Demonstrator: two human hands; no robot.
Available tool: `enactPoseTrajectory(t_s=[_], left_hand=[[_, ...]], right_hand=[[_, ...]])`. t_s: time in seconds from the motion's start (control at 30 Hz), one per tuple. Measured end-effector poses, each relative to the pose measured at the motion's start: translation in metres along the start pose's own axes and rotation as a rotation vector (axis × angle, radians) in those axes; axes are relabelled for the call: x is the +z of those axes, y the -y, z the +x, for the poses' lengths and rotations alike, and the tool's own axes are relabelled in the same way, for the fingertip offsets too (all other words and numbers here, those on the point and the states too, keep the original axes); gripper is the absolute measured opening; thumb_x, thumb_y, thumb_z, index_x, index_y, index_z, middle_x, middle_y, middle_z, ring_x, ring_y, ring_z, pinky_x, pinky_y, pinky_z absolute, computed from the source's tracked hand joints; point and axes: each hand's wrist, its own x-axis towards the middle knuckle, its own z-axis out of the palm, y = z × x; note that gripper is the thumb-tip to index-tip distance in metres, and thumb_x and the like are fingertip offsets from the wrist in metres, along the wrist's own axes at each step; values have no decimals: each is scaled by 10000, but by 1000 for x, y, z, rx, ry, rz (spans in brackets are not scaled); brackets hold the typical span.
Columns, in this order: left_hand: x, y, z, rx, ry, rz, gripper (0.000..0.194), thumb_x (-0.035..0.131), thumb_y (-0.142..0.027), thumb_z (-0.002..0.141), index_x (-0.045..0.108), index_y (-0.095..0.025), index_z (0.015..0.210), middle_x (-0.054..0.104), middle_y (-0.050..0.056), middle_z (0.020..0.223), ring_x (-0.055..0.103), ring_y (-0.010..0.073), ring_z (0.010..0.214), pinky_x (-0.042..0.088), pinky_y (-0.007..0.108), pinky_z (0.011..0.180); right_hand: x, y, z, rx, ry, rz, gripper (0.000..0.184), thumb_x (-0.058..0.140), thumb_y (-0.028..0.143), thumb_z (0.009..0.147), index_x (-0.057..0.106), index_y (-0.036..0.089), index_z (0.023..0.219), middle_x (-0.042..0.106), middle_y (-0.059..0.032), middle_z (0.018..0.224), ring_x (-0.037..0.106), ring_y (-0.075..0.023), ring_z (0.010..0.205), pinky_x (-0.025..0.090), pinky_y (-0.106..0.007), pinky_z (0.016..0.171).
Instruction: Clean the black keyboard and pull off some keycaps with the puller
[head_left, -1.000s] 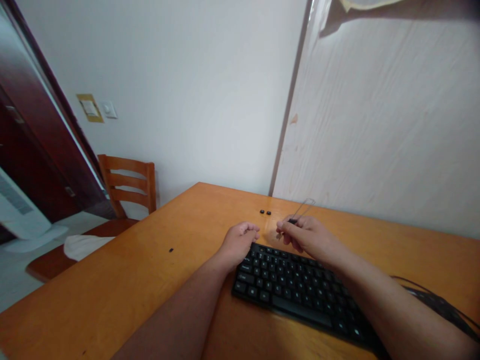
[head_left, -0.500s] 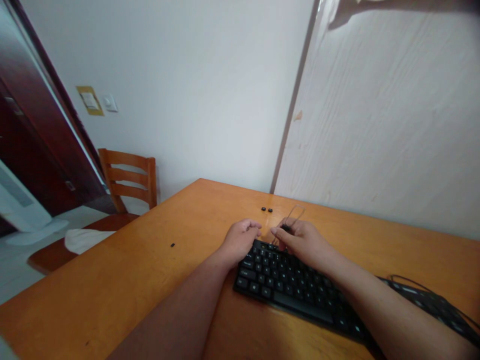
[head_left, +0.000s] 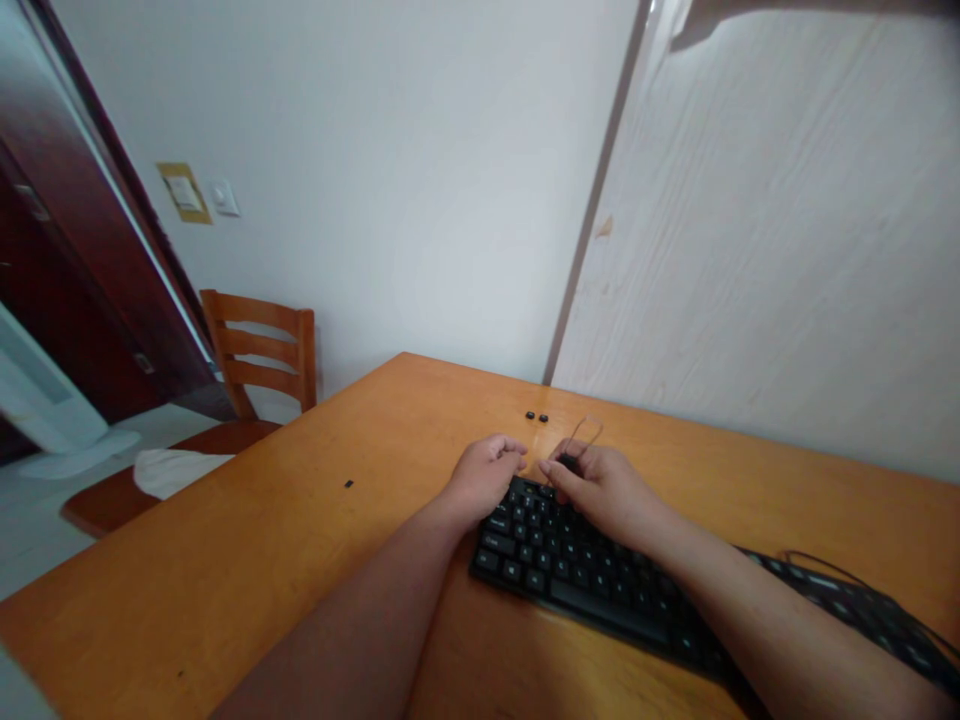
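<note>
A black keyboard (head_left: 592, 580) lies on the orange wooden table (head_left: 300, 540). My left hand (head_left: 487, 478) rests on the keyboard's far left corner with its fingers curled in. My right hand (head_left: 600, 488) is closed on a thin wire keycap puller (head_left: 583, 438), whose loop sticks up past my fingers; its tip points down at the keys near the far edge. Two loose black keycaps (head_left: 536, 416) lie on the table just beyond my hands. A third small keycap (head_left: 348, 484) lies alone to the left.
A black cable (head_left: 847, 580) runs off the keyboard to the right. A wooden chair (head_left: 259, 350) stands at the table's far left, with a white cloth (head_left: 176, 468) on its seat. A pale wood-grain panel (head_left: 787, 250) stands close behind the table.
My right hand has come down and left with the puller, from above the table onto the keyboard's far edge. My left hand stays at the corner. The view shifted slightly.
</note>
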Motion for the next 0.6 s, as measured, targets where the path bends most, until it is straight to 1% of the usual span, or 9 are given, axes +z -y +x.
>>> enactPoseTrajectory(t_s=[0.2, 0.33, 0.43, 0.6], left_hand=[[1, 2, 2, -2, 12, -3, 255, 563, -249, 804, 715, -170, 993, 739, 47, 942, 653, 182, 863, 479, 266, 808], [2, 3, 2, -20, 14, -28, 253, 562, -251, 813, 705, -173, 1006, 741, 44, 902, 660, 183, 869, 482, 269, 826], [2, 4, 1, -21, 16, -31, 254, 562, -247, 814, 704, -168, 1009, 743, 49, 919, 662, 185, 884, 483, 267, 820], [1, 4, 1, -7, 15, -16, 258, 578, -261, 803, 704, -172, 1010, 740, 48, 945, 658, 185, 880, 480, 269, 825]], right_hand=[[2, -1, 2, -24, 24, 32, 225, 524, 375, 908, 600, 200, 789, 598, 21, 644, 526, -138, 582, 380, -269, 575], [2, -1, 3, -37, 52, 26, 263, 510, 411, 920, 592, 201, 784, 585, 24, 625, 520, -139, 581, 378, -269, 576], [0, 1, 4, -48, 89, 16, 282, 508, 429, 924, 596, 202, 783, 568, 30, 602, 509, -134, 558, 371, -266, 562], [0, 2, 5, -84, 156, 33, 248, 509, 388, 927, 618, 202, 804, 568, 33, 625, 507, -127, 563, 378, -258, 572]])
